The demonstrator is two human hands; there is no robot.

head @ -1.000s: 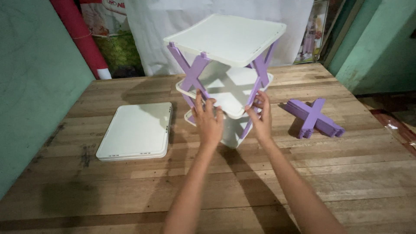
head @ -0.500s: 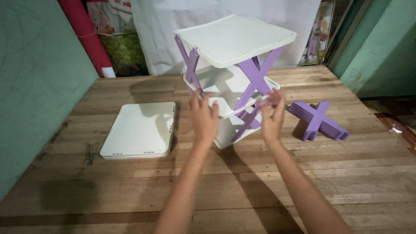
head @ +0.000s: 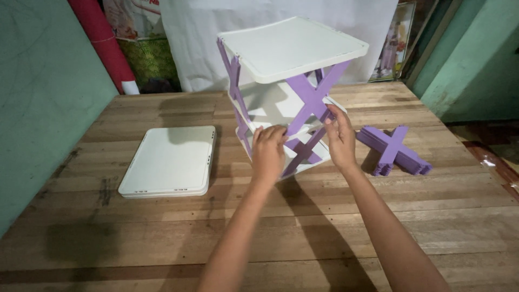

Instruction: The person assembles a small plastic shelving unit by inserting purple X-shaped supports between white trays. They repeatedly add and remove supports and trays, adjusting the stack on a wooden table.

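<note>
A plastic shelf rack (head: 292,48) with white trays and purple X-shaped side braces stands on the wooden table (head: 259,227), turned so one corner faces me. My left hand (head: 267,151) grips the front edge of the middle white tray. My right hand (head: 339,135) holds the same tray's edge, by a purple X brace (head: 313,97). A loose white tray (head: 167,159) lies flat to the left of the rack. A stack of spare purple X braces (head: 394,148) lies to the right.
A white sheet (head: 189,43) hangs behind the table, with a red roll (head: 102,43) at the back left. Green walls (head: 38,97) flank both sides. The floor (head: 497,157) shows past the table's right edge.
The rack has been turned about its upright axis, bringing a purple X side round to face me. Both hands have shifted along the middle tray's edge with it.
</note>
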